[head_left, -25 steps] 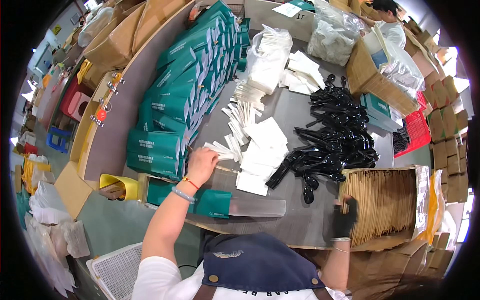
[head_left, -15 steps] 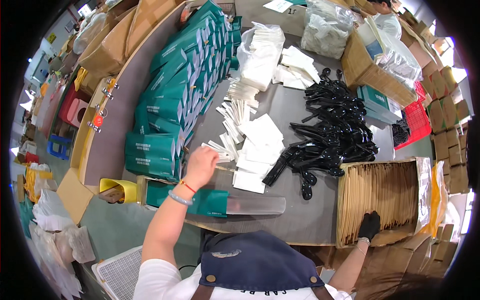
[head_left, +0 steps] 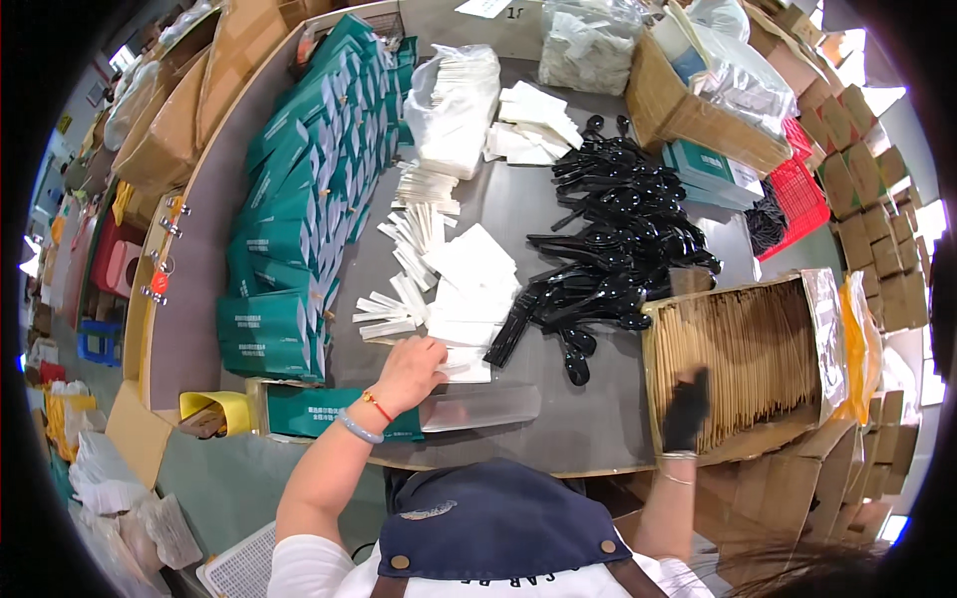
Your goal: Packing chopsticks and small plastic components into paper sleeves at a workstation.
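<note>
- Left hand (head_left: 417, 367) is covering white packets (head_left: 473, 264) near table's (head_left: 588, 429) front edge.
- Right hand (head_left: 686, 411) is overlying brown sleeves (head_left: 743, 344); both grips unclear.
- Pinching singly is likely preventing doubles.

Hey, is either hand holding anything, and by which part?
The left hand is at the white packets, the blurred right hand over the brown packets; whether either grips one, and where, can't be told.

I have before me a grey table (head_left: 593, 424), on which there lie green packets (head_left: 274, 239), white flat packets (head_left: 474, 264), a filled clear bag (head_left: 454, 110) and black spoons (head_left: 623, 214).
</note>
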Action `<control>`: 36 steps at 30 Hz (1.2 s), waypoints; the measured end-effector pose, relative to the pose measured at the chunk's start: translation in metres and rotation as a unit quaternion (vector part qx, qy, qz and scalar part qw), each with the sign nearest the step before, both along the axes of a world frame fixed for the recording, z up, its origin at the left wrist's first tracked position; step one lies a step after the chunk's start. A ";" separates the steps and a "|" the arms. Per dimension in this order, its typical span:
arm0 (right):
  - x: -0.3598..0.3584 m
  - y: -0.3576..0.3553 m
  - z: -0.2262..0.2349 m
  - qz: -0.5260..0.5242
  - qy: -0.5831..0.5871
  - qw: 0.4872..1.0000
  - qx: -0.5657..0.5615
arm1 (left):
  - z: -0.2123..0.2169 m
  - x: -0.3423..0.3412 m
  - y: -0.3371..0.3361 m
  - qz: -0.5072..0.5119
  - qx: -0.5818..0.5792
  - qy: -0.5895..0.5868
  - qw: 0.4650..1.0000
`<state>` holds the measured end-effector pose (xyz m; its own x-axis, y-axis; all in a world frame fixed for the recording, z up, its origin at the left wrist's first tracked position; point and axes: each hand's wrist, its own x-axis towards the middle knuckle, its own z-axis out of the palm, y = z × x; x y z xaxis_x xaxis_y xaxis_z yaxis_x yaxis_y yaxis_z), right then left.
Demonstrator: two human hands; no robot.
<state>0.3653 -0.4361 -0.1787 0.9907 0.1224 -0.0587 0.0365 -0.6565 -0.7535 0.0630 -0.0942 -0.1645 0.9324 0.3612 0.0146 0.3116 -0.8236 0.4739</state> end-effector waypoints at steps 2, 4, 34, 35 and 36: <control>-0.028 0.032 -0.034 0.176 -0.014 0.983 0.042 | -0.010 0.002 0.000 0.004 -0.032 -0.005 0.999; -0.069 0.090 0.014 0.276 -0.097 0.952 -0.093 | 0.009 0.002 -0.003 0.028 -0.052 -0.003 0.998; -0.110 0.117 0.034 0.586 -0.103 0.797 -0.101 | 0.045 -0.078 -0.060 0.055 0.045 -0.012 0.997; -0.108 0.113 0.032 0.605 -0.135 0.776 -0.116 | 0.043 -0.080 -0.056 0.057 0.043 -0.012 0.997; -0.107 0.110 0.025 0.620 -0.164 0.759 -0.112 | 0.040 -0.082 -0.052 0.059 0.037 0.001 0.998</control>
<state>0.2584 -0.3259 -0.1540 0.0871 0.9962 0.0096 0.8929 -0.0738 -0.4441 -0.0191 -0.1460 -0.1246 0.8836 0.4663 0.0432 0.4095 -0.8141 0.4118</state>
